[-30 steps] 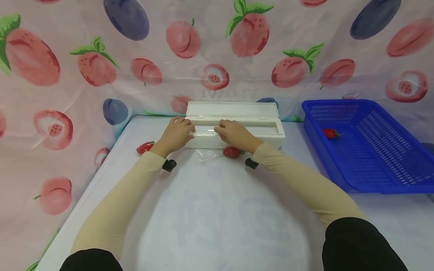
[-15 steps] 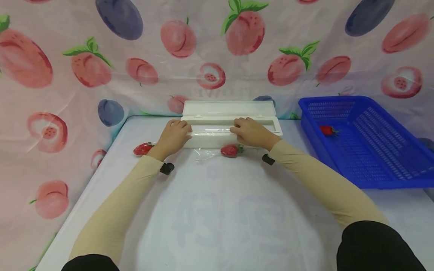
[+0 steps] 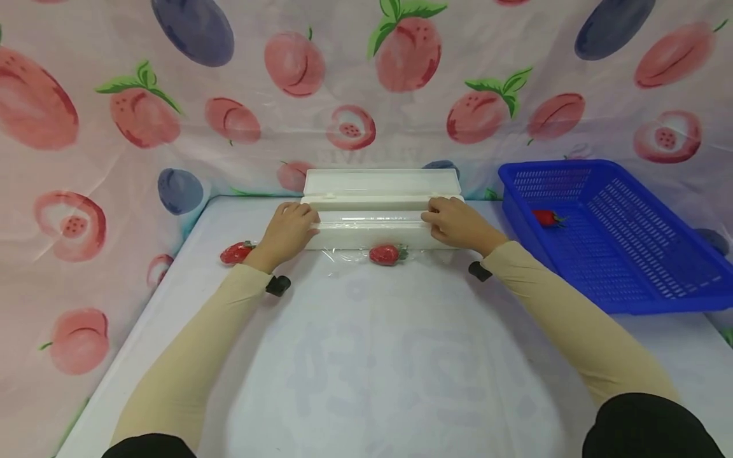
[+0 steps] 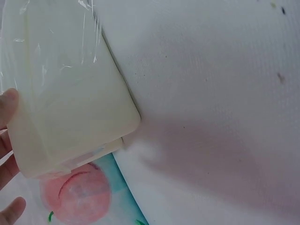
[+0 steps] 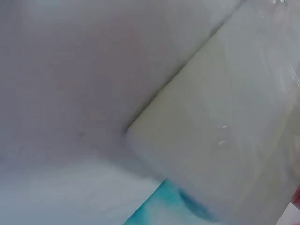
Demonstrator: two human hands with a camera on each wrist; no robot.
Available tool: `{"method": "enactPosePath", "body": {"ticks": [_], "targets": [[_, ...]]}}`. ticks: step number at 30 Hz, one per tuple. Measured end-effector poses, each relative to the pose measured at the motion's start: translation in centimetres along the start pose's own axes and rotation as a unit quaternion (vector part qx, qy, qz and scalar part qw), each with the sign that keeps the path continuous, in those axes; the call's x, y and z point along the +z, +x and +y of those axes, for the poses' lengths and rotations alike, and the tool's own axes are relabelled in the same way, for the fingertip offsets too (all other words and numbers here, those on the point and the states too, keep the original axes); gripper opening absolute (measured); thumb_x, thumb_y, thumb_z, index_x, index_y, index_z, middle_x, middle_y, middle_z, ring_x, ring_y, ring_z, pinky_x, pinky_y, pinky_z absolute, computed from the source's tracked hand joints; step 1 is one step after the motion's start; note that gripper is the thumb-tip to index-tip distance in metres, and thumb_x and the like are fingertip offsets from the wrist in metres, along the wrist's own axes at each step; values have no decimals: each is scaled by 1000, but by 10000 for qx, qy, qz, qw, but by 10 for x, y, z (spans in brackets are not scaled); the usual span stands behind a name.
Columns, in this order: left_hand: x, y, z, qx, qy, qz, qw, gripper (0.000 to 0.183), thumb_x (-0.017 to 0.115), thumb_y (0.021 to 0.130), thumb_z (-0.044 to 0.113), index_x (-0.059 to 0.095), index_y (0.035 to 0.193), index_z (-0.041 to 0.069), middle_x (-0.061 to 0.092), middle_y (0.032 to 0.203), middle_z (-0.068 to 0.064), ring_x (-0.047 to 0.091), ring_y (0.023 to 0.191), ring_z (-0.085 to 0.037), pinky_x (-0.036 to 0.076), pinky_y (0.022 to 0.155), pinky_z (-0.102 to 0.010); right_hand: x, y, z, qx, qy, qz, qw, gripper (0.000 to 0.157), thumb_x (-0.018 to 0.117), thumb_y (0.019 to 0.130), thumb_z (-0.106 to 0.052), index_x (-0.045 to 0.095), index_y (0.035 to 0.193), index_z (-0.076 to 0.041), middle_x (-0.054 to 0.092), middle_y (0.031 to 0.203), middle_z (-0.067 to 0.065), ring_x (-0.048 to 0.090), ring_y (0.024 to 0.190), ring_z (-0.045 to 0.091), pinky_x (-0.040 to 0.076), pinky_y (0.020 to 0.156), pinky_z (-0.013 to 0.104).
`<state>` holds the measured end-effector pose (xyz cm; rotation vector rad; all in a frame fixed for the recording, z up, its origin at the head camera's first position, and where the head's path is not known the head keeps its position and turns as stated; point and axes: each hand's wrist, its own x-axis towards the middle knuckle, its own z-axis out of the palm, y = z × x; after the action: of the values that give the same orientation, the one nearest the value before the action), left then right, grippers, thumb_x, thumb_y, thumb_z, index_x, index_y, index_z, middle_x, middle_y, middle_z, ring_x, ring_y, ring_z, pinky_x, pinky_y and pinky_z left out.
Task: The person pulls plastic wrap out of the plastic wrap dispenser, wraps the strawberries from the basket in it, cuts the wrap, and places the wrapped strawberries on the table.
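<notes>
A white cling film dispenser [image 3: 372,239] lies at the back of the table, its lid [image 3: 382,183] raised. Clear cling film [image 3: 343,256] runs over its front wall down to the tabletop. At the dispenser's left end my left hand [image 3: 285,232] grips the box, thumb on the front face and fingers beyond the edge in the left wrist view. My right hand [image 3: 465,224] holds the right end with bent fingers, which the right wrist view hardly shows. A red strawberry [image 3: 385,255] sits before the dispenser; another strawberry [image 3: 236,252] lies beside my left wrist.
A blue plastic basket [image 3: 607,299] stands on the right with a strawberry [image 3: 546,218] inside. Behind the table [image 3: 366,356] hangs a fruit-patterned cloth [image 3: 401,127], close to the dispenser's lid.
My right hand has moved right along the dispenser from its middle to its right end, uncovering more film and the middle strawberry. My left hand keeps its place on the left end.
</notes>
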<state>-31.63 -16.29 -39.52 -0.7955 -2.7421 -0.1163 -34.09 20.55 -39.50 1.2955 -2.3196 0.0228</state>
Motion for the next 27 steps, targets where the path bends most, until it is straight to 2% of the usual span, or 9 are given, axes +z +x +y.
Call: {"method": "enactPosePath", "body": {"ticks": [8, 17, 24, 27], "targets": [[1, -1, -1, 23, 19, 146, 9999, 18, 62, 90, 22, 60, 100, 7, 60, 102, -11, 53, 109, -32, 34, 105, -47, -5, -15, 4, 229, -77, 23, 9997, 10, 61, 77, 0, 57, 84, -5, 55, 80, 15, 52, 68, 28, 44, 60, 39], [1, 0, 0, 23, -85, 119, 9999, 18, 62, 90, 21, 60, 101, 7, 60, 103, -12, 52, 110, -32, 32, 105, -48, -5, -27, 10, 411, 11, 114, 9991, 9, 63, 76, 0, 58, 82, -3, 56, 79, 17, 53, 66, 30, 47, 61, 41], [0, 1, 1, 3, -48, 67, 10000, 18, 61, 91, 23, 59, 100, 7, 60, 103, -12, 52, 110, -32, 32, 105, -48, -8, -38, 13, 689, -106, 328, 9970, 11, 62, 73, 2, 55, 79, -4, 56, 78, 18, 50, 65, 30, 45, 56, 39], [0, 0, 0, -6, -54, 67, 10000, 18, 62, 90, 23, 59, 100, 7, 60, 102, -12, 52, 110, -32, 32, 105, -49, -9, -39, 11, 770, -215, 300, 9964, 10, 61, 74, 1, 55, 80, -4, 57, 79, 18, 51, 66, 30, 44, 55, 39]]}}
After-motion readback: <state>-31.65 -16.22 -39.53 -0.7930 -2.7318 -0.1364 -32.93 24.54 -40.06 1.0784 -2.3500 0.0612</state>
